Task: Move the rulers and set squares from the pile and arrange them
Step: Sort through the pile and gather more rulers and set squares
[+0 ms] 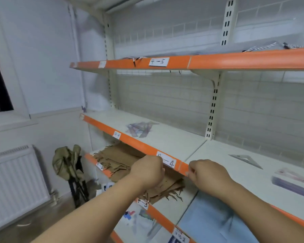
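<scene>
A pile of clear rulers and set squares (pixel 141 129) lies on the middle shelf (pixel 167 137), toward its left. One grey set square (pixel 247 160) lies flat alone on the right section. Beyond it, at the right edge, a stack of rulers (pixel 292 180) lies in a row. Both hands hover at the shelf's orange front lip. My left hand (pixel 147 171) is curled, knuckles up. My right hand (pixel 206 172) pinches the end of a faint clear ruler (pixel 189 172) that seems to reach across to the left hand.
An upper orange-edged shelf (pixel 165 63) labelled 4-5 holds a few pens. Brown paper sheets (pixel 123 160) lie on the shelf below, and blue sheets (pixel 209 223) sit lower right. A radiator (pixel 16 181) and a folded stool with a bag (pixel 68 167) stand at the left.
</scene>
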The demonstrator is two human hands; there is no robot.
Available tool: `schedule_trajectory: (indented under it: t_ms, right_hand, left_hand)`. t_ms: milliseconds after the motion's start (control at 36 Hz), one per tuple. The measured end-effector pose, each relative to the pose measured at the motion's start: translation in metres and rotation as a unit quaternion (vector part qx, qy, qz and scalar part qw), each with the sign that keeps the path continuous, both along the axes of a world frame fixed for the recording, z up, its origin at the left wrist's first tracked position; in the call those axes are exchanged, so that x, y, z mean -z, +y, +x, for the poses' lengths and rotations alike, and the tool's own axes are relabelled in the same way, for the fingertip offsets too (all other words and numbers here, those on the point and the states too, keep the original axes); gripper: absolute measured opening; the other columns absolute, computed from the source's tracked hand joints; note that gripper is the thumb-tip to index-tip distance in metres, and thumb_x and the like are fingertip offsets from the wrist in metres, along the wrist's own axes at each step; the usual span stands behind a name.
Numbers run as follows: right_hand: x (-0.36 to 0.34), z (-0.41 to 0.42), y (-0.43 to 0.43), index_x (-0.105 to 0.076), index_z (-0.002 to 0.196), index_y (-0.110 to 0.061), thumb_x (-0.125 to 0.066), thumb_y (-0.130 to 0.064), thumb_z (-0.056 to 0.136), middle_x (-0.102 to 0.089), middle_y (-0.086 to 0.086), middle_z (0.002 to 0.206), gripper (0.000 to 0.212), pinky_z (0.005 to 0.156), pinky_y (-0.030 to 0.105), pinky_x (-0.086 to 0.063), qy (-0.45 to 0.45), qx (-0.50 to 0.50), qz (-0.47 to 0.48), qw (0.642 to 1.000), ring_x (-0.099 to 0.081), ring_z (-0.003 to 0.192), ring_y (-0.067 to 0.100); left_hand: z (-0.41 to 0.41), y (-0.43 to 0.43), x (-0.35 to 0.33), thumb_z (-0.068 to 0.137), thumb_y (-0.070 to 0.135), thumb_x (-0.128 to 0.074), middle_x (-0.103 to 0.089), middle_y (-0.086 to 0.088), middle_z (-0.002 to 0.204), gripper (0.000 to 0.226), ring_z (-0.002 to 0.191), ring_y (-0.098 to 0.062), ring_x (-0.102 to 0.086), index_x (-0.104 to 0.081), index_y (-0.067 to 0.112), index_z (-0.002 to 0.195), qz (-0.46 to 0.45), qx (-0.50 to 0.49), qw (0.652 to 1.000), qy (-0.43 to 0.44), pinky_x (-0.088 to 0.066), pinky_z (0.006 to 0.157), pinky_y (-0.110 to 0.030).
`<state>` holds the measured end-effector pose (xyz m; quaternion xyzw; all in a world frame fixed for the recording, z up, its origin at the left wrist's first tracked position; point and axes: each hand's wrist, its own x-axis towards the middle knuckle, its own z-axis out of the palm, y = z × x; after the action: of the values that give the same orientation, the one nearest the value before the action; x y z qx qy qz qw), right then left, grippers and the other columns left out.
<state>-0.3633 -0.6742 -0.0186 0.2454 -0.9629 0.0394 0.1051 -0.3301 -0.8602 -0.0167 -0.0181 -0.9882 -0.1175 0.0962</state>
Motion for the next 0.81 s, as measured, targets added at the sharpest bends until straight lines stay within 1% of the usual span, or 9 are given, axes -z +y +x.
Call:
schedule_trajectory:
  t_ms: [167,278,389,444,556,639,750,778,806]
  right_hand:
    - [-0.006,-0.022,-0.079,-0.058,0.097,-0.019,-0.042,-0.04,0.096,-0.061,0.001,0.098,0.027,0.063,0.028,-0.037,0.032,-0.053,0.021,0.998,-0.051,0.082,0.021]
    - [-0.005,-0.047,-0.123,-0.06,0.096,-0.017,-0.043,-0.041,0.097,-0.062,0.001,0.097,0.03,0.066,0.028,-0.041,0.03,-0.089,0.015,0.995,-0.057,0.086,0.021]
    - [-0.002,-0.077,-0.164,-0.061,0.096,-0.017,-0.044,-0.04,0.096,-0.063,0.001,0.098,0.029,0.069,0.029,-0.043,0.021,-0.112,0.008,0.993,-0.058,0.089,0.021]
    - [-0.003,-0.096,-0.183,-0.061,0.098,-0.017,-0.043,-0.039,0.096,-0.063,0.002,0.101,0.028,0.068,0.03,-0.042,0.015,-0.115,0.009,0.993,-0.058,0.09,0.021]
    - [-0.008,-0.139,-0.216,-0.058,0.108,-0.02,-0.043,-0.036,0.097,-0.062,0.005,0.112,0.025,0.071,0.032,-0.045,0.019,-0.114,0.002,0.993,-0.06,0.093,0.024]
    - [-0.015,-0.172,-0.238,-0.059,0.111,-0.02,-0.037,-0.035,0.099,-0.063,0.001,0.115,0.029,0.072,0.03,-0.04,0.019,-0.107,-0.003,0.994,-0.059,0.102,0.023]
    - [-0.02,-0.211,-0.259,-0.059,0.118,-0.018,-0.026,-0.033,0.103,-0.062,-0.003,0.119,0.04,0.066,0.024,-0.033,0.03,-0.096,-0.003,0.995,-0.057,0.109,0.02]
    - [-0.017,-0.219,-0.263,-0.059,0.117,-0.018,-0.027,-0.031,0.103,-0.06,-0.005,0.121,0.038,0.062,0.023,-0.032,0.018,-0.094,0.004,0.995,-0.056,0.11,0.018]
    - [-0.014,-0.228,-0.267,-0.061,0.109,-0.02,-0.029,-0.029,0.102,-0.06,-0.006,0.117,0.034,0.058,0.023,-0.03,0.006,-0.089,0.012,0.996,-0.056,0.107,0.017]
  left_hand:
    - [0.007,-0.072,0.007,0.094,0.027,-0.045,-0.065,-0.004,0.091,0.021,0.086,-0.023,-0.061,-0.06,0.014,0.089,0.02,-0.054,0.998,0.004,-0.053,0.073,-0.035]
    - [0.001,-0.115,0.014,0.093,0.022,-0.044,-0.066,-0.007,0.091,0.021,0.086,-0.025,-0.062,-0.061,0.01,0.088,0.014,-0.103,0.995,-0.012,-0.051,0.068,-0.033]
    - [-0.019,-0.155,0.014,0.092,0.02,-0.043,-0.065,-0.009,0.091,0.022,0.075,-0.023,-0.058,-0.06,0.009,0.086,0.011,-0.131,0.991,-0.017,-0.047,0.062,-0.032]
    - [-0.034,-0.173,0.013,0.092,0.02,-0.043,-0.066,-0.011,0.093,0.022,0.077,-0.023,-0.059,-0.061,0.007,0.088,0.005,-0.139,0.99,-0.021,-0.049,0.065,-0.034]
    - [-0.072,-0.208,0.007,0.092,0.019,-0.043,-0.065,-0.009,0.094,0.022,0.078,-0.021,-0.056,-0.062,0.009,0.09,-0.012,-0.145,0.989,-0.023,-0.043,0.064,-0.03]
    - [-0.107,-0.231,0.001,0.093,0.02,-0.043,-0.066,-0.006,0.093,0.023,0.081,-0.02,-0.06,-0.063,0.01,0.094,-0.002,-0.151,0.988,-0.01,-0.047,0.066,-0.03]
    - [-0.148,-0.253,0.002,0.094,0.024,-0.042,-0.065,-0.005,0.093,0.023,0.081,-0.02,-0.06,-0.061,0.012,0.096,0.016,-0.149,0.989,-0.006,-0.049,0.067,-0.031]
    - [-0.157,-0.258,0.004,0.094,0.024,-0.042,-0.064,-0.005,0.093,0.023,0.081,-0.02,-0.059,-0.061,0.012,0.096,0.017,-0.144,0.989,-0.009,-0.048,0.067,-0.031]
    - [-0.165,-0.263,0.006,0.093,0.024,-0.042,-0.064,-0.005,0.093,0.022,0.081,-0.019,-0.059,-0.061,0.012,0.095,0.016,-0.14,0.99,-0.011,-0.047,0.066,-0.03]
